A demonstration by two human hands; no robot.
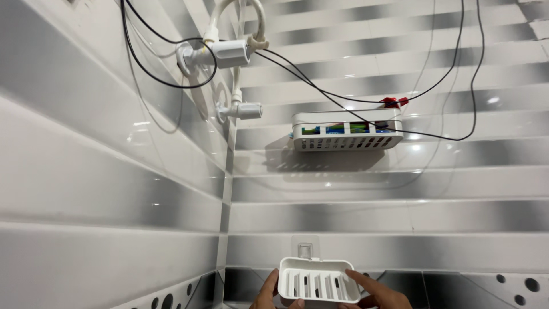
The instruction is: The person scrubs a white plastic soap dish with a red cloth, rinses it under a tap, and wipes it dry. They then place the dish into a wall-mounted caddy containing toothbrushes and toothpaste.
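A white slotted soap dish sits low against the tiled wall, just below a clear adhesive wall hook. My left hand grips the dish's left edge from below, thumb along its side. My right hand holds the right edge, fingers lying along the rim. Both hands are cut off by the bottom of the view. The dish is empty.
A white slotted wall basket with coloured items hangs higher on the right wall. White taps and a hose sit in the corner, with black cables draped across the grey-striped tiles. Dark dotted tiles run along the bottom.
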